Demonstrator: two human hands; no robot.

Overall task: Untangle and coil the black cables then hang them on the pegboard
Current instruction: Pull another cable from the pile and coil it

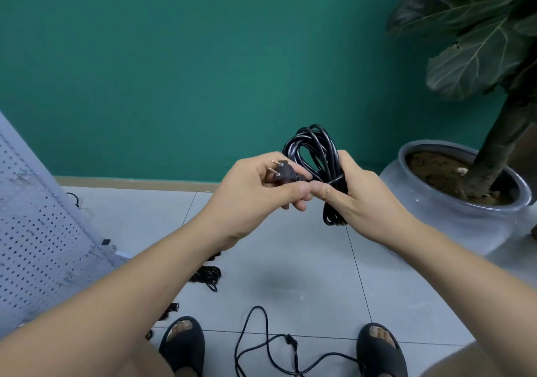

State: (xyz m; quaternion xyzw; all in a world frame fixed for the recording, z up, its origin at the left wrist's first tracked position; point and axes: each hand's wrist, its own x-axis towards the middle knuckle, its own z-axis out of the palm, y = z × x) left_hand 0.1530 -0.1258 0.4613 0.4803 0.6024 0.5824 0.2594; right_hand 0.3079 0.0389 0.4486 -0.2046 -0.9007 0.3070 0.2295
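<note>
My right hand (pixel 360 193) grips a coiled black cable (pixel 315 150) around its middle, with loops sticking out above and below the fist. My left hand (pixel 252 193) pinches the cable's two-pin plug (pixel 286 172) right beside the coil, prongs pointing left. A loose black cable (pixel 261 344) lies in open loops on the floor between my feet. Another small black coil (pixel 207 275) lies on the floor, partly hidden by my left forearm. The white pegboard (pixel 32 222) leans at the left edge.
A large grey pot (pixel 453 211) with a broad-leaved plant stands at the right against the green wall. My feet in black sandals (pixel 181 344) rest on the grey tiled floor at the bottom. Small black cable ends lie by the pegboard's base.
</note>
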